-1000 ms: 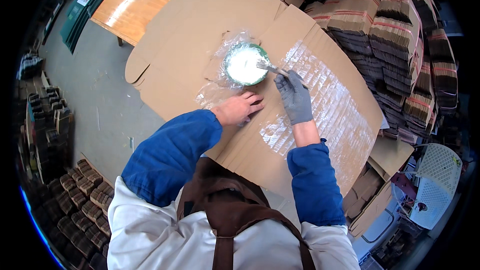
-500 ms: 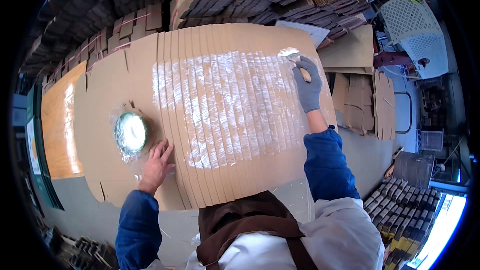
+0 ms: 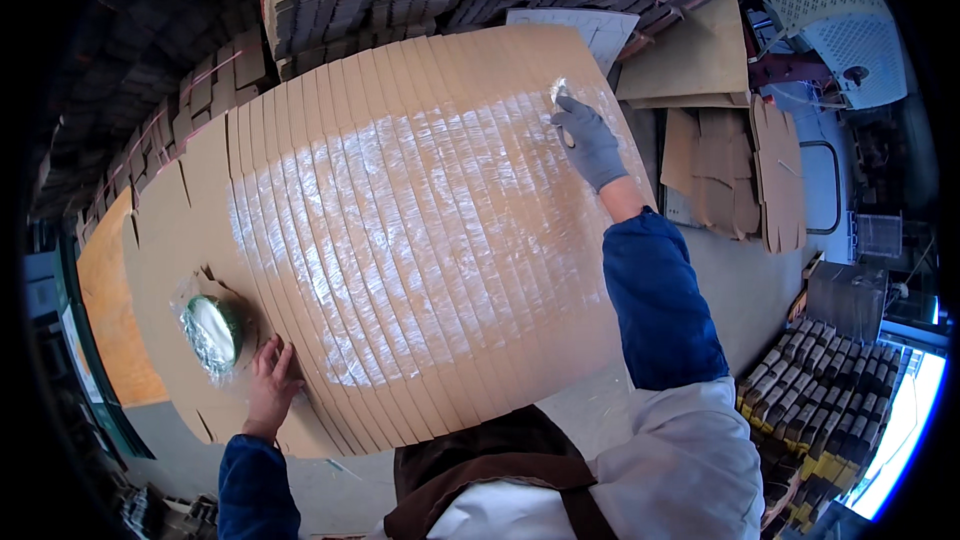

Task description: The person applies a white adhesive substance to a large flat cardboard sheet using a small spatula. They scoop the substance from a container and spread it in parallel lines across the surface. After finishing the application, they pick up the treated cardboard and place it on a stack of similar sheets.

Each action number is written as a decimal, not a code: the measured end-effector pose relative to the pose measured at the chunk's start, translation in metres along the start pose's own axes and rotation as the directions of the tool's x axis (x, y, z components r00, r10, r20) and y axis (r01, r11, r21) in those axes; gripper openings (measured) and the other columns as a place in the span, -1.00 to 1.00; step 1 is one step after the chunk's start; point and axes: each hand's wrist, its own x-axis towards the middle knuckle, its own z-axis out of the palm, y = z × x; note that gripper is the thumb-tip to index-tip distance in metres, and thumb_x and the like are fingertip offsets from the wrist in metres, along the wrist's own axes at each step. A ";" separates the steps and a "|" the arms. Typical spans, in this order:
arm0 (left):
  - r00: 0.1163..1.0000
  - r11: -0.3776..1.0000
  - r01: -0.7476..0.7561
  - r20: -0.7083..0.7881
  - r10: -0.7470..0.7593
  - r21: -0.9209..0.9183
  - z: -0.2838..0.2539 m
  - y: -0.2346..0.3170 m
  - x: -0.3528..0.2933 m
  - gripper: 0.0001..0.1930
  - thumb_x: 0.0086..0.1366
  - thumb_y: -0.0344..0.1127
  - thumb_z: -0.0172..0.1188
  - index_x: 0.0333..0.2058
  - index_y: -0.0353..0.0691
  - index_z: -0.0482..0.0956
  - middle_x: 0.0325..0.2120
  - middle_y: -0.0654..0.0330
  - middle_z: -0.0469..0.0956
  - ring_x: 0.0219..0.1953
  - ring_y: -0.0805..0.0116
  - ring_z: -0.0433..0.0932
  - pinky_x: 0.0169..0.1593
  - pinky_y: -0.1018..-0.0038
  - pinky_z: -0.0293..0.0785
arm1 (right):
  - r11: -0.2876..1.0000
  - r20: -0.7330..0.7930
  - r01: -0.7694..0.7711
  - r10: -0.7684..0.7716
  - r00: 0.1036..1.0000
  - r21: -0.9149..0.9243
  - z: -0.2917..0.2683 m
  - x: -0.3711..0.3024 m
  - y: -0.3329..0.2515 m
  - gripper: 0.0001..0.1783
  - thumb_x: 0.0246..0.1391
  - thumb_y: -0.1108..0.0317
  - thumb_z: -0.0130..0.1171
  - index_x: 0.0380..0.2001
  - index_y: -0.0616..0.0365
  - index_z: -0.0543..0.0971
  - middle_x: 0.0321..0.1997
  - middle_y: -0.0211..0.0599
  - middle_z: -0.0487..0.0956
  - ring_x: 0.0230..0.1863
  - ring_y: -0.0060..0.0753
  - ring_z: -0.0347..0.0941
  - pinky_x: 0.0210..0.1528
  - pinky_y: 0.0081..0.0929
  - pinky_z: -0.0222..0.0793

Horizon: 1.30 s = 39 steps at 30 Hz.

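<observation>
Overlapping flat cardboard sheets (image 3: 455, 395) spread in front of me, with a wide band of shiny white wet-looking coating (image 3: 380, 230) across their strips. In my right hand (image 3: 592, 145), wearing a grey glove, is a brush (image 3: 558, 90). Its white-smeared tip touches the far right part of the sheets; most of the handle is hidden by the fingers. My bare left hand (image 3: 272, 385) rests on the cardboard at the near left, fingers apart and holding nothing. Just beyond it sits a green round bowl (image 3: 236, 333), wrapped in clear plastic, with white stuff inside.
Tall stacks of folded cardboard (image 3: 360, 0) stand behind the work surface. More cardboard pieces (image 3: 715, 165) lean at the right, near a white perforated plastic chair (image 3: 850, 50). Lower right are piled dark blocks (image 3: 825, 380). An orange-brown board (image 3: 112, 300) lies at the left.
My view has turned, so the cardboard appears tilted and further left. The brush has swung more upright in my right hand, still at the far right. My left hand stays by the bowl.
</observation>
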 end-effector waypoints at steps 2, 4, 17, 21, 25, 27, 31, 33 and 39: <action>0.999 0.999 0.035 0.031 -0.036 0.027 0.000 -0.001 -0.002 -0.11 -0.12 -0.45 0.45 0.27 -0.11 0.29 0.30 -0.02 0.15 0.30 -0.15 0.16 0.34 0.12 0.20 | 0.998 -0.018 -0.043 0.043 0.999 0.037 -0.011 0.000 0.004 -0.71 -0.03 0.55 0.24 -0.20 0.01 0.57 0.15 -0.18 0.50 0.12 -0.03 0.45 0.12 -0.23 0.39; 0.996 0.997 0.066 0.053 -0.068 0.032 0.002 0.002 -0.002 -0.11 -0.11 -0.44 0.44 0.27 -0.12 0.29 0.31 -0.02 0.14 0.31 -0.15 0.15 0.35 0.12 0.17 | 0.997 -0.099 -0.079 0.080 0.992 0.011 -0.024 0.002 0.011 -0.72 -0.03 0.54 0.25 -0.20 0.01 0.58 0.15 -0.18 0.51 0.11 -0.03 0.45 0.13 -0.23 0.40; 0.991 0.994 0.101 0.088 -0.105 0.049 -0.002 0.003 0.001 -0.11 -0.12 -0.43 0.45 0.26 -0.11 0.29 0.30 -0.01 0.15 0.31 -0.13 0.15 0.35 0.12 0.16 | 0.999 0.084 0.002 -0.005 0.996 0.037 -0.009 0.015 0.015 -0.74 -0.02 0.50 0.25 -0.21 0.00 0.59 0.12 -0.25 0.53 0.10 -0.05 0.47 0.09 -0.23 0.44; 0.988 0.994 0.114 0.109 -0.112 -0.004 0.000 0.001 0.001 -0.10 -0.11 -0.45 0.42 0.29 -0.09 0.28 0.33 -0.01 0.13 0.33 -0.13 0.12 0.38 0.12 0.13 | 0.992 0.034 -0.110 0.109 0.994 0.054 -0.009 0.025 0.020 -0.75 -0.02 0.50 0.25 -0.22 0.00 0.59 0.12 -0.22 0.53 0.09 -0.03 0.48 0.10 -0.23 0.43; 0.990 0.995 0.100 0.098 -0.101 0.015 0.001 -0.002 0.000 -0.09 -0.12 -0.45 0.43 0.29 -0.06 0.28 0.33 0.01 0.13 0.33 -0.12 0.12 0.37 0.11 0.13 | 0.993 0.039 -0.063 0.060 0.997 0.095 0.001 0.030 0.007 -0.76 -0.03 0.51 0.25 -0.24 0.03 0.59 0.11 -0.19 0.53 0.06 -0.02 0.49 0.09 -0.24 0.42; 0.990 0.994 0.106 0.095 -0.107 0.020 0.002 -0.001 0.001 -0.09 -0.12 -0.44 0.44 0.29 -0.05 0.28 0.33 0.02 0.13 0.33 -0.12 0.12 0.37 0.10 0.14 | 0.995 0.013 -0.087 0.087 0.996 0.051 0.003 0.038 0.016 -0.78 -0.04 0.53 0.26 -0.28 0.05 0.58 0.09 -0.19 0.55 0.04 -0.02 0.50 0.07 -0.24 0.44; 0.993 0.996 0.087 0.083 -0.087 0.013 0.002 -0.003 -0.004 -0.08 -0.12 -0.44 0.44 0.29 -0.05 0.28 0.32 0.02 0.14 0.33 -0.13 0.13 0.37 0.09 0.13 | 0.991 -0.001 -0.035 0.035 0.999 0.126 0.004 0.040 -0.008 -0.76 -0.08 0.53 0.26 -0.28 0.05 0.59 0.07 -0.16 0.55 0.02 0.00 0.51 0.05 -0.24 0.44; 0.992 0.996 0.089 0.088 -0.089 0.008 -0.001 0.001 0.002 -0.08 -0.13 -0.45 0.43 0.29 -0.05 0.28 0.32 0.02 0.14 0.33 -0.14 0.13 0.37 0.09 0.13 | 0.990 0.039 -0.124 0.121 0.992 0.066 0.003 0.035 0.010 -0.77 -0.08 0.50 0.26 -0.27 0.06 0.58 0.05 -0.15 0.55 0.06 -0.01 0.48 0.10 -0.22 0.41; 0.998 0.997 0.043 0.052 -0.046 0.064 0.003 -0.003 -0.001 -0.09 -0.19 -0.43 0.49 0.23 -0.09 0.29 0.27 -0.06 0.20 0.27 -0.16 0.20 0.29 0.05 0.20 | 0.993 -0.033 -0.056 0.060 0.998 0.100 0.006 0.034 0.010 -0.76 -0.09 0.51 0.25 -0.27 0.07 0.58 -0.02 -0.10 0.57 -0.01 0.03 0.50 0.03 -0.15 0.43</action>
